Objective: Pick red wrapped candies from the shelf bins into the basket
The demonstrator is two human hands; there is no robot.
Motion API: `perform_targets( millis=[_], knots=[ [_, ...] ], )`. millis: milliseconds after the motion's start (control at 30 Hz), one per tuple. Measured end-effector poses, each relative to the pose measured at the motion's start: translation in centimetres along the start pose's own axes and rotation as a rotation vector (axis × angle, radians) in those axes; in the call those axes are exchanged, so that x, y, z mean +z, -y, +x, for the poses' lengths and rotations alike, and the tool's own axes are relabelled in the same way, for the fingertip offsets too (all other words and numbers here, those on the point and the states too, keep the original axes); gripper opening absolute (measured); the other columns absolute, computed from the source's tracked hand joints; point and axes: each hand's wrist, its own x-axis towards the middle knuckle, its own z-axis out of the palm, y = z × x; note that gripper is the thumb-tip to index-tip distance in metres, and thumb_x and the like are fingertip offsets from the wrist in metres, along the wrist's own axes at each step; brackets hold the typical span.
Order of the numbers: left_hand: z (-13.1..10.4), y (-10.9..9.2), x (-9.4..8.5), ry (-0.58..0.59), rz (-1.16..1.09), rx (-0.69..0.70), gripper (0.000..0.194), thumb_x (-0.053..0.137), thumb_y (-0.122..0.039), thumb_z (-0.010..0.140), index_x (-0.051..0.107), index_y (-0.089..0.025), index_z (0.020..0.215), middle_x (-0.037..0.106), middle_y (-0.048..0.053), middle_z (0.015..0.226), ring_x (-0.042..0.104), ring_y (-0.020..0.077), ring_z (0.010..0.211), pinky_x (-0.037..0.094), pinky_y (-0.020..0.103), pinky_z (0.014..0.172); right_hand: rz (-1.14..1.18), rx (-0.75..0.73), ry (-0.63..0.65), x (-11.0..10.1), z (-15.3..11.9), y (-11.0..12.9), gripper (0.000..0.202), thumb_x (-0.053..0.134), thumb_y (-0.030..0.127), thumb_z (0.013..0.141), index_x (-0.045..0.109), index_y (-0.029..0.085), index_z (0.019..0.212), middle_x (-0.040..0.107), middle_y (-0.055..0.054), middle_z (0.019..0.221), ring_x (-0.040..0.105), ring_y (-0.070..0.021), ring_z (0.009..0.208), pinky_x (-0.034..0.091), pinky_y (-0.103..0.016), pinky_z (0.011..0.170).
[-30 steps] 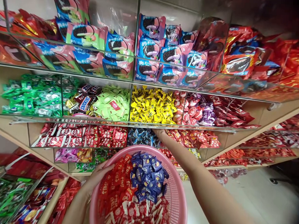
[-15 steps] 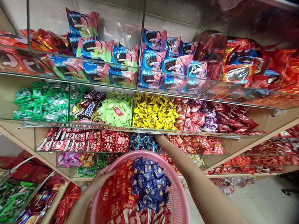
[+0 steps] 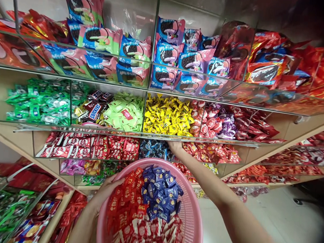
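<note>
My left hand (image 3: 111,188) grips the left rim of a round pink plastic basket (image 3: 195,205), its thumb over the edge. Inside the basket lie red-wrapped candies (image 3: 126,202), dark blue wrapped candies (image 3: 162,193) and red-and-white wrapped candies (image 3: 149,231). My right hand (image 3: 175,148) reaches past the basket into a shelf bin below the yellow candies, at the right side of blue-black wrapped candies (image 3: 154,149). The shelf edge and the candies hide its fingertips, so I cannot see whether it holds anything.
Glass-fronted shelves carry yellow candies (image 3: 167,116), pale green packets (image 3: 124,112), Snickers bars (image 3: 96,111) and green candies (image 3: 42,100). Cookie packs (image 3: 191,62) fill the shelf above. A glass shelf edge (image 3: 172,137) runs just over my right hand. Another candy bin (image 3: 10,208) stands lower left.
The view has shifted slightly, with the shelves now a little higher in the picture. More of my right hand shows at the blue-black candies. My left hand keeps hold of the basket.
</note>
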Motion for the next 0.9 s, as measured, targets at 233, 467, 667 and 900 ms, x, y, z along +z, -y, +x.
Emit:
perform_targets(
  millis=[233,467,667,900],
  knots=[
    [0.1,0.2,0.2,0.02,-0.045,-0.022,0.053,0.068,-0.042,0.063,0.059,-0.021,0.11,0.066,0.004,0.107,0.063,0.0214,0.095,0.052,0.027,0.078,0.007,0.083,-0.093,-0.7,-4.0,0.1,0.029,0.045,0.018,0.081,0.053,0.008,0.106,0.059,-0.017,0.102,0.05,-0.0276,0.101,0.038,-0.04,0.089],
    [0.5,0.3,0.0,0.041,-0.048,-0.015,0.056,0.07,-0.04,0.061,0.058,-0.02,0.113,0.065,0.005,0.109,0.061,0.0219,0.099,0.051,0.028,0.082,0.512,0.062,-0.196,-2.6,-10.6,1.6,0.044,0.051,0.025,0.078,0.043,0.019,0.121,0.056,-0.007,0.112,0.051,-0.0182,0.104,0.04,-0.033,0.091],
    [0.7,0.5,0.0,0.041,-0.032,0.007,0.054,0.07,-0.042,0.06,0.06,-0.02,0.109,0.066,0.005,0.107,0.059,0.0218,0.102,0.049,0.027,0.084,0.613,0.163,-0.081,-3.4,-18.5,3.2,0.04,0.052,0.031,0.08,0.046,0.022,0.119,0.055,-0.007,0.115,0.051,-0.0192,0.106,0.039,-0.036,0.093],
    [1.1,1.1,-0.2,0.003,-0.039,-0.058,0.057,0.07,-0.042,0.062,0.056,-0.022,0.113,0.063,0.005,0.113,0.059,0.0208,0.102,0.049,0.028,0.085,0.543,0.037,0.036,-2.9,-19.9,5.9,0.05,0.059,0.037,0.077,0.044,0.027,0.124,0.052,-0.006,0.12,0.045,-0.0223,0.113,0.038,-0.039,0.095]
  ],
)
